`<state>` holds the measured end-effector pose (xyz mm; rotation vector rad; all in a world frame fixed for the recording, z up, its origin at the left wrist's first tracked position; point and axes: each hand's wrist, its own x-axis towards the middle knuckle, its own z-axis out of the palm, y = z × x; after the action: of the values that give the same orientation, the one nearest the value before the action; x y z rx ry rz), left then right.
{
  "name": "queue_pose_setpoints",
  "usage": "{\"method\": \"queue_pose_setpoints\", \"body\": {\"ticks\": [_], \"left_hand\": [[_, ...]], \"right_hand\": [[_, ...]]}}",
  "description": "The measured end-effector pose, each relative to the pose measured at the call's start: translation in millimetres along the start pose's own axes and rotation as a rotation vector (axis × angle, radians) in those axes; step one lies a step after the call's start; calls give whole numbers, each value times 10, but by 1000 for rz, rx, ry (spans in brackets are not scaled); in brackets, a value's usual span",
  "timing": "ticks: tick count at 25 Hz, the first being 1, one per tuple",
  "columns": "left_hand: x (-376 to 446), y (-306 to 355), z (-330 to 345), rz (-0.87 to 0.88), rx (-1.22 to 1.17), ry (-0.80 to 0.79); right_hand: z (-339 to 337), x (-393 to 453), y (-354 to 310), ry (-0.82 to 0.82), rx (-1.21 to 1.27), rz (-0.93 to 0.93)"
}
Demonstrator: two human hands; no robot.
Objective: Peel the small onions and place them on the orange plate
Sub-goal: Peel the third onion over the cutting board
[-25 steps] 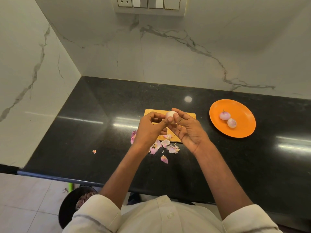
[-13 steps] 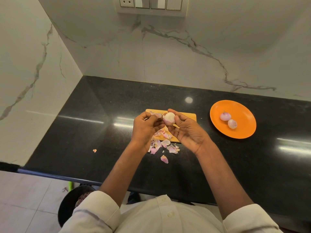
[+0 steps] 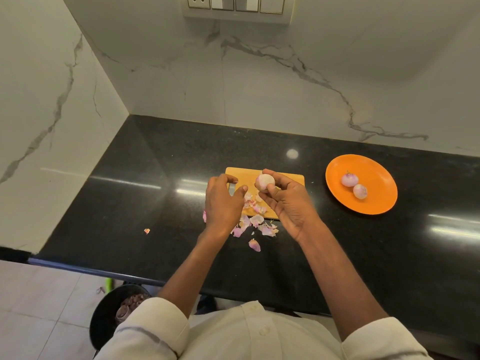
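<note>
Leaning over the near edge of the black bench (image 3: 109, 203), we see our white sleeves at the bottom and, on the floor below that edge, a dark bin (image 3: 109, 315) with scraps inside. A little farther in, loose pink onion skins (image 3: 255, 220) lie scattered on the bench between our wrists, with one small scrap (image 3: 146, 231) lying apart toward the left end. Our left hand (image 3: 223, 201) hovers over the skins with fingers loosely curled and thumb apart, gripping nothing that we can see. Just beside it, our right hand (image 3: 287, 201) pinches a small peeled onion (image 3: 265, 181) between thumb and fingertips, held above the wooden cutting board (image 3: 296, 178). The board lies near the middle of the bench, with more skins on its near part. Toward the right end of the bench, well apart from the board, sits the orange plate (image 3: 376, 201), and on it two peeled onions (image 3: 349, 179) rest side by side, touching or nearly so. Beyond the far edge rises the marble wall, carrying a switch panel (image 3: 236, 7) at the top.
</note>
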<state>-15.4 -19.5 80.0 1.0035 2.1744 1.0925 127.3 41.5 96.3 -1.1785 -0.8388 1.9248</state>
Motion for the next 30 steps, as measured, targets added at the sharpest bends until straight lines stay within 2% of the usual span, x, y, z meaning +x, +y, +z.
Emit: {"method": "queue_pose_setpoints", "body": {"ticks": [2, 6, 8, 13, 20, 30], "left_hand": [[5, 63, 7, 40, -59, -10], [13, 108, 19, -42, -379, -257], [6, 105, -1, -82, -490, -323], [45, 134, -62, -79, -567, -389], [155, 226, -41, -56, -411, -322], [175, 170, 74, -1, -380, -142]], "right_hand": [[1, 8, 9, 10, -57, -54], [-4, -24, -18, 15, -158, -118], [-23, -39, -32, 22, -238, -149], [-97, -21, -116, 12, -417, -214], [-10, 4, -166, 15, -570, -258], [41, 130, -138, 1, -520, -260]]}}
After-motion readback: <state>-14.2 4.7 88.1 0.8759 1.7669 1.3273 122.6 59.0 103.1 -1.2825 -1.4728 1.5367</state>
